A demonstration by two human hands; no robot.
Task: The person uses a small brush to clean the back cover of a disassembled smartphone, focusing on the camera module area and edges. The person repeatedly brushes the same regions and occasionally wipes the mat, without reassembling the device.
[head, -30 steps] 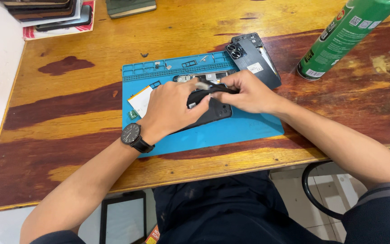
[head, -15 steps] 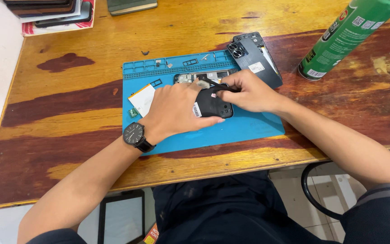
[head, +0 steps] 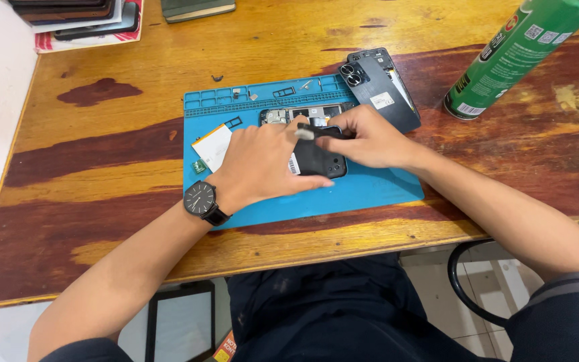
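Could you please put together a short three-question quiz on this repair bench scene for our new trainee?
1. True or false: the left hand wears a wristwatch.
2. Where does the green spray can stand? A) on the blue mat; B) on the bare wooden table, right of the mat; C) on the stack of books.
3. Fill in: the detached phone back cover lies at the mat's upper ______ corner.

Key
1. True: a black watch sits on the left wrist.
2. B.
3. Right. Both hands, the right hand too, meet over the dark opened phone at the mat's middle.
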